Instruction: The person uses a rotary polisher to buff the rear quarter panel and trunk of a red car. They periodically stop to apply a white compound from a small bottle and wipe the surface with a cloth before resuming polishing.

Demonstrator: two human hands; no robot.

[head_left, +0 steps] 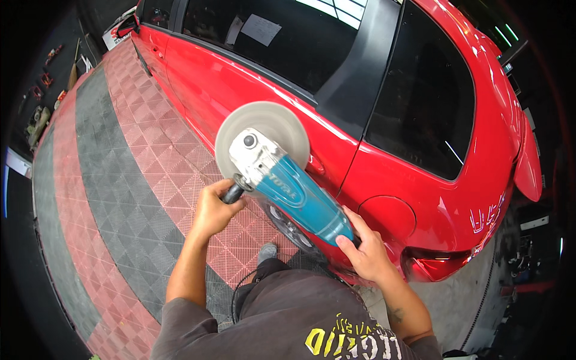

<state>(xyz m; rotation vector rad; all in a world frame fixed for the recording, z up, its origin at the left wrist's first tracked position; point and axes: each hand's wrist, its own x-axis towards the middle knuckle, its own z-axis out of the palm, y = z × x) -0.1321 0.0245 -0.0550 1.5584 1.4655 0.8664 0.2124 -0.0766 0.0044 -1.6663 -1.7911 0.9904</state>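
A teal car polisher (306,201) with a silver head lies across the middle of the view, between me and a red car (222,84). My left hand (216,207) is closed round its black side handle (233,193). Around the rear end of the body, my right hand (365,249) is wrapped, partly hiding the grip. The round pale grey pad (261,114) is in front of the rear door; its face is turned away from me. Whether the pad touches the paint, I cannot tell.
Below the polisher is a car wheel (291,225), near my shoe (267,252). A dark cable (234,300) loops by my left side. Red and grey floor tiles (144,150) spread to the left. A paper sheet (261,30) shows at the car's window. The tail light (438,264) is at right.
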